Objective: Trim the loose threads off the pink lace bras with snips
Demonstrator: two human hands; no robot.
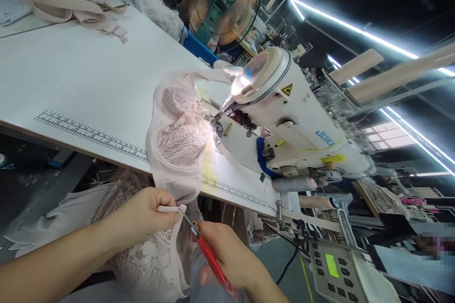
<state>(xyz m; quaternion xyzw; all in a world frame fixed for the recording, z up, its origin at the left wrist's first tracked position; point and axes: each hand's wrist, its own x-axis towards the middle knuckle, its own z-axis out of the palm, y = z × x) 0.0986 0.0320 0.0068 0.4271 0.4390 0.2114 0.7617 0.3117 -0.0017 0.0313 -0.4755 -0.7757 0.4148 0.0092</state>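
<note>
My left hand (152, 213) is closed in a pinch on a narrow pale pink strap end (170, 208) of a lace bra (149, 265) hanging below the table's front edge. Closed around the red handle of thread snips (213, 262) is my right hand (227, 251). The metal tips of the snips touch or nearly touch the strap beside my left fingers; whether the blades are apart is too small to tell. Another pale pink lace bra (177, 139) lies on the table, partly under the sewing machine's needle area (215, 123).
The white sewing machine (302, 118) stands on the white table (88, 71), with a printed ruler (92, 135) along its front edge. Pale straps (64, 4) lie at the far left. A fan (220, 4) is behind, and a control panel (334, 265) sits lower right.
</note>
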